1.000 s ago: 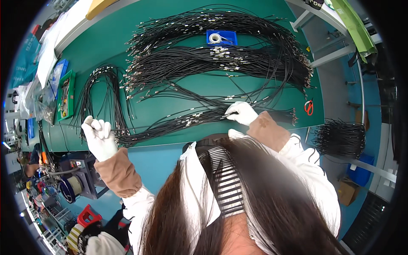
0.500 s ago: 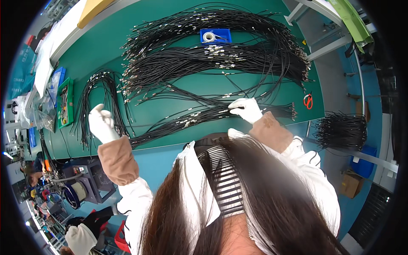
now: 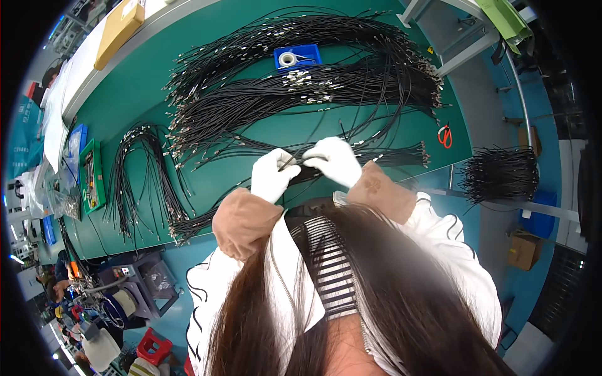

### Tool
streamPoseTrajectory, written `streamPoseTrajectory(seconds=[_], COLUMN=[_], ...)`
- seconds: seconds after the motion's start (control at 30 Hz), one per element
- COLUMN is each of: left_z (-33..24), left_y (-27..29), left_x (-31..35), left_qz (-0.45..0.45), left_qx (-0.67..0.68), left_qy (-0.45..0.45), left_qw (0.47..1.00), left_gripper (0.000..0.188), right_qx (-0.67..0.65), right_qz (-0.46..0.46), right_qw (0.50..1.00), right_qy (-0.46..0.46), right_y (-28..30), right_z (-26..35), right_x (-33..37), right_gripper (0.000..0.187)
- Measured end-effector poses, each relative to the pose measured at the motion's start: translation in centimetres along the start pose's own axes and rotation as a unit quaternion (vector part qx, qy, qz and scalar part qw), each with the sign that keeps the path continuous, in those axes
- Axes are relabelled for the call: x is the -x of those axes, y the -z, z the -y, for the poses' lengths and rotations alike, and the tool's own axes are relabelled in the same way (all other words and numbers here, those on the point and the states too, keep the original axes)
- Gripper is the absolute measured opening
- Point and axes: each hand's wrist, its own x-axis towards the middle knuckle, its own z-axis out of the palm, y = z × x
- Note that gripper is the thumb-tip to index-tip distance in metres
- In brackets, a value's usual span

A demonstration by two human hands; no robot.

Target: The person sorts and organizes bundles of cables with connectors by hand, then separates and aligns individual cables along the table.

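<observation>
Both my hands wear white gloves and meet above the near edge of the green table (image 3: 244, 153). My left hand (image 3: 269, 177) is closed, its thumb and fingers pinching a thin black cable (image 3: 295, 161). Just beside it my right hand (image 3: 335, 161) pinches the same cable, fingertips almost touching the left ones. Below the hands lies a loose bundle of black cables (image 3: 401, 155) with metal ends, partly hidden by gloves and sleeves. Beyond it spreads a large pile of black cables (image 3: 238, 109) with pale tags around the middle.
A blue tray (image 3: 307, 51) with a white tape roll (image 3: 287, 59) sits among the piles. Leftward are a bent cable bundle (image 3: 122, 172) and a green bin (image 3: 92, 175). Red-handled scissors (image 3: 444, 136) lie at the right; another cable bundle (image 3: 501, 175) hangs past the table's edge.
My left hand has moved right from near the bent bundle to meet my right hand. My right hand has shifted slightly left. The whole view has turned a little.
</observation>
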Motion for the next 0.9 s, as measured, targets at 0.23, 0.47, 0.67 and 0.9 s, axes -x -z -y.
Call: streamPoseTrajectory(seconds=[0.23, 0.47, 0.67, 0.9], left_z=[3.1, 2.3, -2.3, 2.9], left_y=[15.0, 19.6, 20.1, 29.0], left_x=[5.5, 10.8, 13.6, 22.1], left_qz=[-0.105, -0.141, -0.061, -0.399], left_qx=[0.043, 0.052, 0.075, -0.088], left_qy=[0.079, 0.098, 0.071, 0.039], left_qw=[0.990, 0.984, 0.993, 0.912], left_gripper=[0.026, 0.030, 0.022, 0.030], right_qx=[0.079, -0.051, 0.004, -0.307], right_qz=[-0.023, 0.193, 0.121, 0.382], right_qw=[0.996, 0.978, 0.932, 0.871], right_qy=[-0.034, 0.056, 0.343, -0.031], right_y=[3.2, 2.5, -4.1, -7.1], right_z=[-6.1, 6.5, 16.0, 16.9], right_x=[2.2, -6.2, -11.4, -17.3], right_gripper=[0.011, 0.073, 0.055, 0.028])
